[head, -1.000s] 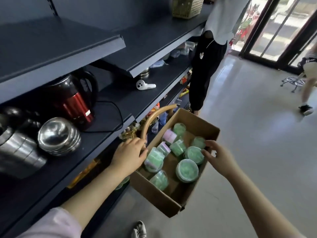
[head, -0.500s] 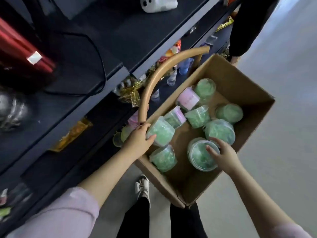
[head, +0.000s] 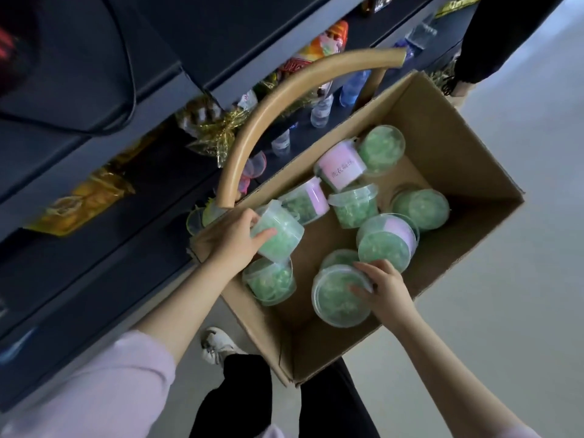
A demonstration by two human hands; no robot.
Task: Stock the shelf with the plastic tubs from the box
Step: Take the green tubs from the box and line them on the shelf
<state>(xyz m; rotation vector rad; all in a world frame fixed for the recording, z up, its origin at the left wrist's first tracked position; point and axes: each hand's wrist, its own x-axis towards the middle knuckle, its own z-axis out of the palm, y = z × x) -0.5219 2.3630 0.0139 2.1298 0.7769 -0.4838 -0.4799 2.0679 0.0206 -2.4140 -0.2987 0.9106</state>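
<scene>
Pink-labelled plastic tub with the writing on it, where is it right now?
Head view: the pink-labelled plastic tub lies tilted in the far half of the brown cardboard box, against a clear tub of green contents on its right.

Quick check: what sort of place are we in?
Probably a small shop: dark shelving holds snack packets and small bottles, and a cardboard box of tubs waits to be shelved.

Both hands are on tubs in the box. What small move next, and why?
Probably lift the tub in the left hand out toward the shelf: its grip wraps that tub inside the box, while the right hand only pinches the second tub's rim.
</scene>
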